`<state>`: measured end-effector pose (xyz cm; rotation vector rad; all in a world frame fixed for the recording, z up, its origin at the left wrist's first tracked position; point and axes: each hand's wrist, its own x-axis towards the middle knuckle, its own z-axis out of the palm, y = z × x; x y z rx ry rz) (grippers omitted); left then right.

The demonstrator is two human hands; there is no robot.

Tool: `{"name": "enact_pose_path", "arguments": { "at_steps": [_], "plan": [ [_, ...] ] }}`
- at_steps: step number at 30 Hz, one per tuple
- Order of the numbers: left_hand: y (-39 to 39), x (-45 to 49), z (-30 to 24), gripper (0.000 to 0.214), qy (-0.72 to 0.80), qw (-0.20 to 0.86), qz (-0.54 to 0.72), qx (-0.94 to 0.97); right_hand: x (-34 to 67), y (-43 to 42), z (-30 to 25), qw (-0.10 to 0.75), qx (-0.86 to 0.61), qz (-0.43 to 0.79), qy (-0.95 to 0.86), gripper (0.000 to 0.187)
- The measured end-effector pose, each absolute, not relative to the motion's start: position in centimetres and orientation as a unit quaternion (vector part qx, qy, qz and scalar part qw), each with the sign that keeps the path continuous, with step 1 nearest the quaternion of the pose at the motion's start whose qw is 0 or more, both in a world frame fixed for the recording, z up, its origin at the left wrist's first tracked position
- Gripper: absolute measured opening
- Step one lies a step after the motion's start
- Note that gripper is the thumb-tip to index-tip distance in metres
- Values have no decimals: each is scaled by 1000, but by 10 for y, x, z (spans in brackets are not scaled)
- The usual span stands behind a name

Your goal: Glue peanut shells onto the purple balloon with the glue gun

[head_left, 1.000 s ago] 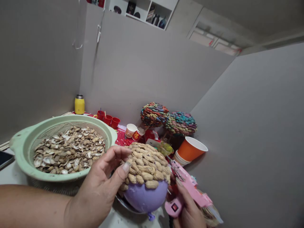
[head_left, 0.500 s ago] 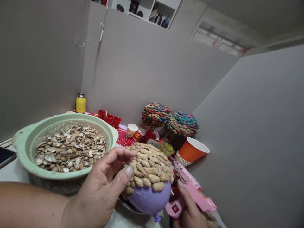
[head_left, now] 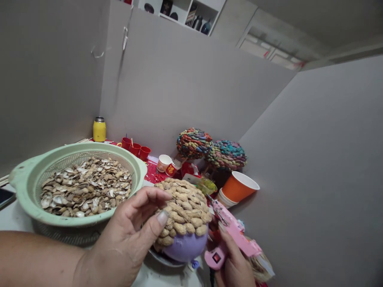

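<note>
A purple balloon (head_left: pixel 187 247), its upper part covered with rows of peanut shells (head_left: pixel 185 207), rests in a dish whose rim shows beneath it. My left hand (head_left: pixel 128 227) is at the balloon's left side, thumb and forefinger apart and curved. The thumb tip overlaps the shells; whether it presses on them I cannot tell, and the other fingers are partly hidden. In my right hand (head_left: pixel 236 263) is a pink glue gun (head_left: pixel 233 227), held by its handle to the right of the balloon, its nozzle pointing up and left.
A green colander (head_left: pixel 139 175) full of shell pieces stands at left. Behind are red cups (head_left: pixel 135 149), a paper cup (head_left: pixel 164 162), a yellow bottle (head_left: pixel 99 130) and two colourful shell-covered balls (head_left: pixel 194 143). An orange paper tub (head_left: pixel 239 187) leans at right. Grey partitions surround the table.
The balloon has turned slightly, its knot shifting up and more shells facing me. The glue gun has come a little left. My left hand stays nearly in place; the view has shifted slightly.
</note>
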<state>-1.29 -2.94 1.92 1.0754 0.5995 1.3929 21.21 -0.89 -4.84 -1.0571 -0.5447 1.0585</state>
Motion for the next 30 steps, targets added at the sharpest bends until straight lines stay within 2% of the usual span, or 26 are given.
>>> {"name": "enact_pose_path", "arguments": {
  "at_steps": [5,11,23,30],
  "plan": [
    [-24,-14,13,10,291,565,588,501,211,-8,-47,698,-473,477,-249,42],
    [-15,-17,3,11,334,455,596,571,211,-9,-45,697,-467,473,-270,40],
    [-8,-21,1,10,342,336,624,617,210,-12,-44,689,-490,462,-267,45],
    [-4,-23,2,27,284,194,624,702,211,-12,-45,692,-488,463,-262,55]
  ]
}}
